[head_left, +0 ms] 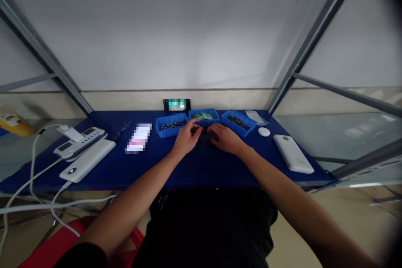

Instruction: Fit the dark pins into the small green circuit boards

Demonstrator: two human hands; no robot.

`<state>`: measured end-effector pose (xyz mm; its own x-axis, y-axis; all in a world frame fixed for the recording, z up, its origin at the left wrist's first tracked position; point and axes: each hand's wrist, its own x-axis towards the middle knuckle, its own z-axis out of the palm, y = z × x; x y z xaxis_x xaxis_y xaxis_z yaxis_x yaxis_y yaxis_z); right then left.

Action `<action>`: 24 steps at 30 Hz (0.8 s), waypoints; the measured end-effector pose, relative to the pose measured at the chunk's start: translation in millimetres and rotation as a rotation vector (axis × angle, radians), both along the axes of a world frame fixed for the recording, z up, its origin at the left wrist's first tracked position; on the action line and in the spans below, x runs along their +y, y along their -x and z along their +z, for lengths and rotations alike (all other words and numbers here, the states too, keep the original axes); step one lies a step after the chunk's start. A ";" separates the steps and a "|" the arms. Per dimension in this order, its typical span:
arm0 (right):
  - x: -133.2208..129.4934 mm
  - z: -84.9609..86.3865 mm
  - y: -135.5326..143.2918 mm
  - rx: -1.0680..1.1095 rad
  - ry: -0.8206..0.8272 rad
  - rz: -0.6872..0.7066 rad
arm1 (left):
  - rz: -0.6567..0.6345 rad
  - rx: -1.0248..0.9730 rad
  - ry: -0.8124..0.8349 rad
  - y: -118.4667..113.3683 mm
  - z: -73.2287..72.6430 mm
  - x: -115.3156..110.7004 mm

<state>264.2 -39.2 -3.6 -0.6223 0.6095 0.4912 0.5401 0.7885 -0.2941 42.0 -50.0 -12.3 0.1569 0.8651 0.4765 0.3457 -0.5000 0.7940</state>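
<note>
My left hand (187,135) is in front of the middle blue bin, its thumb and fingers drawn together in a pinch. Facing it, my right hand (223,137) has its fingers curled inward and down. The fingertips of both hands nearly meet, and whatever they hold is too small and dark to make out. Just behind them, the middle blue bin (214,114) contains green packets (202,116). To its left a blue bin (162,134) holds small silvery metal parts (172,125); to its right another blue bin (247,132) holds dark, thin screw-like pieces (238,122).
On the blue tabletop (201,171), a phone (176,104) leans at the back and another (138,138) lies left. Further left are a power strip (81,142), a white power bank (88,161) and cables. Rightward are a plastic bag (256,117), white disc (264,132) and second power bank (292,153).
</note>
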 end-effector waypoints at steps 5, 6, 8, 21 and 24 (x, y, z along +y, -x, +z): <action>-4.6 7.3 1.8 0.256 0.022 -0.009 | -0.049 0.002 0.030 1.0 -4.7 2.0; -5.2 8.6 2.2 0.286 0.027 -0.009 | -0.064 -0.002 0.041 0.9 -6.3 2.7; -5.6 9.8 2.9 0.335 0.046 -0.008 | -0.091 -0.017 0.068 0.0 -8.9 3.8; 1.8 -3.9 6.5 0.302 0.136 -0.076 | -0.055 0.215 -0.150 -1.0 1.2 -0.7; 1.8 -5.9 6.1 0.317 0.193 -0.094 | -0.088 0.189 -0.149 -2.5 2.7 -3.2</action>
